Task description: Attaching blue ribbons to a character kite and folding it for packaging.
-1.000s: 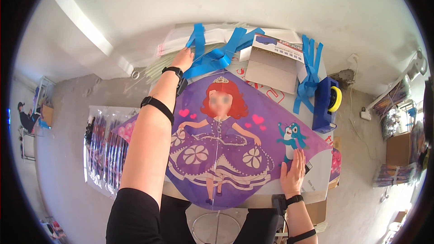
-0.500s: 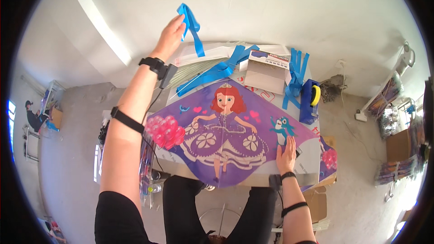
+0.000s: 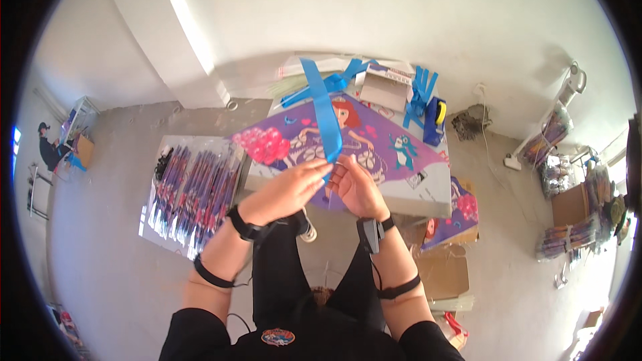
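Observation:
Both hands meet in front of my body, above the near edge of a purple kite point(image 3: 394, 130) printed with a red-haired princess, pink balloons and a blue animal. My left hand point(image 3: 287, 190) pinches the lower end of a long blue ribbon point(image 3: 319, 103), which stands up and leans away over the kite. Close against it, my right hand point(image 3: 359, 190) has its fingers curled around the same ribbon end. The fingertips partly hide how the ribbon is gripped. The kite lies spread on a white-topped table point(image 3: 428, 190).
More blue ribbons point(image 3: 420, 97) lie around an open box point(image 3: 386, 90) at the table's back. A blue tape dispenser point(image 3: 435, 124) stands at the right edge. Bundled folded kites point(image 3: 200, 180) lie to the left, a cardboard box point(image 3: 445, 274) below right. A person point(image 3: 50, 150) sits far left.
My left hand has come down from the far left with the blue ribbon. My right hand has lifted off the kite and joined it at the ribbon's end.

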`<state>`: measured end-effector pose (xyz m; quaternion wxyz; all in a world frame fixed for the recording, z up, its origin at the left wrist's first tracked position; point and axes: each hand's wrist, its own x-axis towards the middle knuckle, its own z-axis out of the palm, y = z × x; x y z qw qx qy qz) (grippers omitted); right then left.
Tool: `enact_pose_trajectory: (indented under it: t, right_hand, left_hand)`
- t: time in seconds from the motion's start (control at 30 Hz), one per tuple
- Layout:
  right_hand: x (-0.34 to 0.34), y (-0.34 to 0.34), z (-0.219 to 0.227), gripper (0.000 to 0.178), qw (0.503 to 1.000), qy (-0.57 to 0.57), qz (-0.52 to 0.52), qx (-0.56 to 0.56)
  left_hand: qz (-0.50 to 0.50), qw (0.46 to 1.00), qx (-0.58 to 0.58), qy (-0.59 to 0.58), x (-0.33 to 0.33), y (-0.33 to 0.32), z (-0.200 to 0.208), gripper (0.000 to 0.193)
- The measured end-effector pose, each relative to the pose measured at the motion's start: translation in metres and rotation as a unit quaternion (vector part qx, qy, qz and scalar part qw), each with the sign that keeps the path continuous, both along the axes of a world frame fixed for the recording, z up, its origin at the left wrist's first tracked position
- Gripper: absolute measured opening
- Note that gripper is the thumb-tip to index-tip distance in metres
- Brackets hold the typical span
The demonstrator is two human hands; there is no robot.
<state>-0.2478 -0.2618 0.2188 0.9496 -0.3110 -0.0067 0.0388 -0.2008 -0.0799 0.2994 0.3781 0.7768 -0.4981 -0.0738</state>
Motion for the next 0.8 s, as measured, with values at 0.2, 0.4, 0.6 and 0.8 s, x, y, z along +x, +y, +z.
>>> enact_pose_trajectory:
  t: [0.2,0.4,0.6,0.8]
  right_hand:
    - [-0.052,0.015,-0.003,0.017,0.985,0.06,-0.02,-0.157]
    - [-0.129,0.045,0.029,0.019,0.986,0.062,0.02,-0.15]
    - [-0.187,0.069,0.037,0.023,0.958,0.062,0.05,-0.275]
    - [-0.228,0.07,0.041,0.017,0.901,0.135,0.024,-0.411]
  left_hand:
    - [-0.022,0.993,-0.063,0.095,-0.091,0.027,-0.056,0.024]
    - [-0.009,0.672,-0.242,0.7,-0.123,0.026,-0.115,0.052]
    - [-0.103,0.539,-0.389,0.74,-0.126,0.02,-0.051,0.049]
    - [-0.024,0.545,-0.506,0.668,-0.123,0.05,-0.032,0.043]
